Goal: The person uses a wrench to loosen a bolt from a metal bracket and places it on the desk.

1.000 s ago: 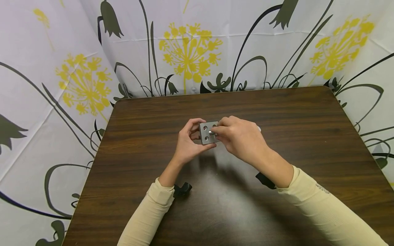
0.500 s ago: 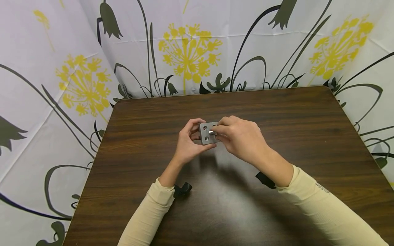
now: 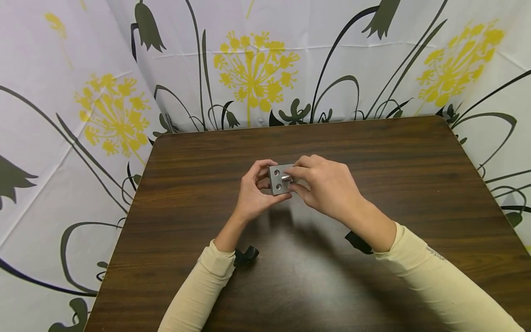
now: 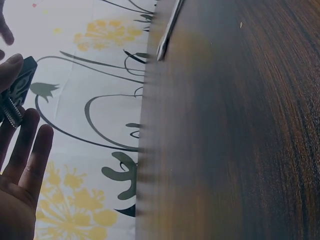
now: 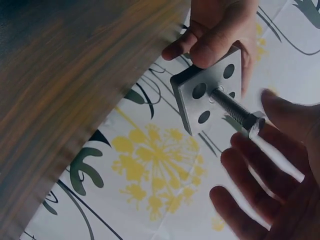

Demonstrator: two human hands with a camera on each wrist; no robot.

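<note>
A grey square metal plate (image 3: 275, 180) with several holes is held up over the table by my left hand (image 3: 255, 193), fingers and thumb on its edges. Out of its middle sticks a hex bolt (image 5: 235, 110), its threaded shank standing between the plate and the head. Around the bolt head hovers my right hand (image 3: 329, 184). In the right wrist view its thumb (image 5: 290, 117) is apart from the head, and its fingers lie loosely bent beneath it. The left wrist view catches the plate (image 4: 25, 75) only at the left edge.
A slim silver metal tool (image 4: 171, 27) lies on the brown wood-grain table (image 3: 199, 166). Dark wrist mounts (image 3: 246, 256) show below the sleeves. A flower-printed curtain (image 3: 265, 60) hangs behind the table's far edge.
My right thumb and index finger have spread apart around the bolt, where they were closer together before. More of the bolt shows now. The left hand and the plate have barely moved.
</note>
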